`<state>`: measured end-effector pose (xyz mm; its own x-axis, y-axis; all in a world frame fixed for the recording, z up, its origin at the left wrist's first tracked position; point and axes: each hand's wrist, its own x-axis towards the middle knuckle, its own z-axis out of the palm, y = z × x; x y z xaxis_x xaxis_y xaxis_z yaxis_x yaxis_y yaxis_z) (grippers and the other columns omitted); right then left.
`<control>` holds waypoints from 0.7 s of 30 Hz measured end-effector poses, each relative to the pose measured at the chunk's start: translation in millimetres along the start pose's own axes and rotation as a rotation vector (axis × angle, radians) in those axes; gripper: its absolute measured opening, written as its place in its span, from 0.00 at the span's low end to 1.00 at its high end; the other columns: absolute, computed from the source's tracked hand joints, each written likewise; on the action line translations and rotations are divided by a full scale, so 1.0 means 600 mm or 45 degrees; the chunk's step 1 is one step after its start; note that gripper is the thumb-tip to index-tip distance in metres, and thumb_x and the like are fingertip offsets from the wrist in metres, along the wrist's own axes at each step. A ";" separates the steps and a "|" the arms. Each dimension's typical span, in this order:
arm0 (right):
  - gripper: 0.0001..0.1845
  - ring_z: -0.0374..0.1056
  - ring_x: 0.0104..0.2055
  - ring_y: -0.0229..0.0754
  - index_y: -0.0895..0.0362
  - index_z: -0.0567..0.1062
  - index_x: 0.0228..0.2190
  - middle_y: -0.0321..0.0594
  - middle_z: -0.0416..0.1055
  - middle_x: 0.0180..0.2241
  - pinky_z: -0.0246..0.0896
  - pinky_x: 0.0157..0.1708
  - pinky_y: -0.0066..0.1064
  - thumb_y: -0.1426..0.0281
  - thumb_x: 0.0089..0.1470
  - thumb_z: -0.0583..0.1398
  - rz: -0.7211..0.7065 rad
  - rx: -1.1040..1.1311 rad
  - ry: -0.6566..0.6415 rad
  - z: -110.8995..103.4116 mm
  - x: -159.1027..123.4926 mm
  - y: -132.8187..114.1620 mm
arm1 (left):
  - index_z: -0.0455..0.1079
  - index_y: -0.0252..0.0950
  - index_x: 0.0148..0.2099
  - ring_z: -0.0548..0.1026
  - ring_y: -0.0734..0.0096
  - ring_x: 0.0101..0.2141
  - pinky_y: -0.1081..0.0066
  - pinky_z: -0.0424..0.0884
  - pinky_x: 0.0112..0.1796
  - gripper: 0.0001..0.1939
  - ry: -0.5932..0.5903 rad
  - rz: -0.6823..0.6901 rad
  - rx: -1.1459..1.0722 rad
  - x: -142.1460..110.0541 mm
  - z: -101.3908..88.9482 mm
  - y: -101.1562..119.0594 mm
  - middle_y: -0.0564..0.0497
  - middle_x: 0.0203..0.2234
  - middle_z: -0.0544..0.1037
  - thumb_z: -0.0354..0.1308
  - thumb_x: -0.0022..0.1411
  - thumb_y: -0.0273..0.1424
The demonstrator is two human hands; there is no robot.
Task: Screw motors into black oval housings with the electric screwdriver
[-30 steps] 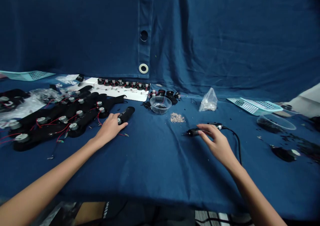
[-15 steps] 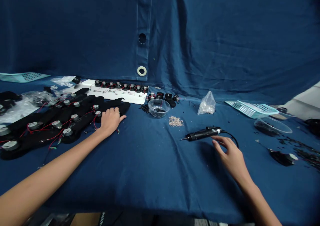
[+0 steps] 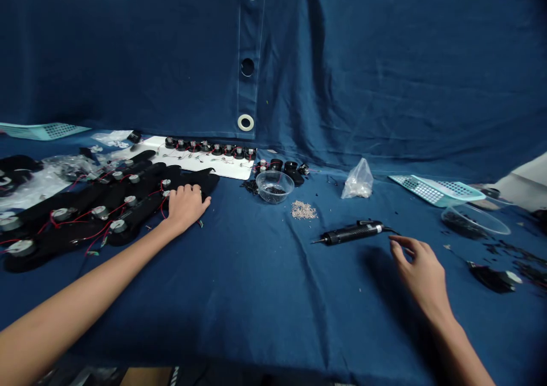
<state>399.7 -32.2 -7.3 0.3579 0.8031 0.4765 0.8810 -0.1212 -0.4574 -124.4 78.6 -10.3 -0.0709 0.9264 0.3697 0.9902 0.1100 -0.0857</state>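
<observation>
My left hand (image 3: 186, 206) lies palm down with curled fingers on the end of a black padded strip (image 3: 205, 182). Several similar strips (image 3: 137, 215) lie beside it, fitted with round metal discs and red wires. My right hand (image 3: 421, 272) is open and holds nothing. It hovers over the blue cloth to the right of a black electric screwdriver (image 3: 352, 233), near the screwdriver's dark cord. The screwdriver lies on its side with its tip pointing left.
Behind the strips, a white board (image 3: 233, 171) carries a row of small black round parts. A glass bowl (image 3: 274, 187), a pile of tiny screws (image 3: 303, 210) and a plastic bag (image 3: 358, 181) stand centre. A teal perforated tray (image 3: 436, 190) and clear container (image 3: 476, 221) sit right.
My right hand has moved away from the screwdriver, down and to the right, and no longer touches it. My left hand has shifted the black strip slightly left, against the row.
</observation>
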 end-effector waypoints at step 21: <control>0.31 0.54 0.56 0.76 0.65 0.74 0.47 0.80 0.56 0.54 0.50 0.38 0.59 0.58 0.44 0.62 0.735 -0.609 0.198 -0.072 0.110 0.255 | 0.66 0.26 0.53 0.65 0.41 0.46 0.54 0.59 0.42 0.24 0.150 0.084 0.028 -0.018 -0.001 -0.006 0.30 0.44 0.69 0.45 0.65 0.40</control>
<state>571.6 -23.1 -13.5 0.8101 0.4487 0.3773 0.5667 -0.7643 -0.3079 -127.1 67.8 -13.7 0.0099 0.8835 0.4684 0.9893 0.0596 -0.1333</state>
